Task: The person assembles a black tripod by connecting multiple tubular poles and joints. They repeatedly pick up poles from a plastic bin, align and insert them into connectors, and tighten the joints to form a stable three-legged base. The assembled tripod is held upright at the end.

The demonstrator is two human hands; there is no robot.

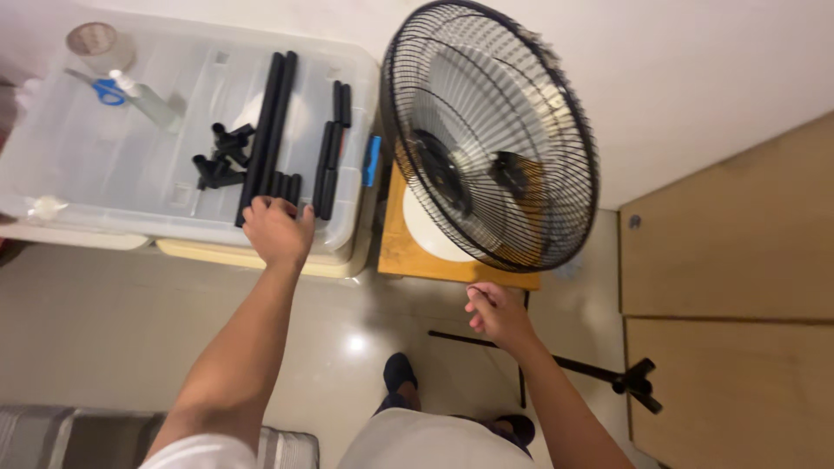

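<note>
free: bare floor below bin | blocked: fan cage right of black tubes | stand rods on floor

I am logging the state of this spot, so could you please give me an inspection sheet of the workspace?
Surface: clear plastic bin lid, used as a worktop.
Job's things: black tubes and small black connectors on the lid; thin black rod across the floor.
Clutter: blue-handled scissors, tape roll, clear bottle.
Hands: left hand on the tube ends; right hand at the near end of the thin black rod, grip unclear.
Cables: nothing seen.
Surroundings: black caged fan on a wooden stool; tiled floor; wooden cabinet.
</note>
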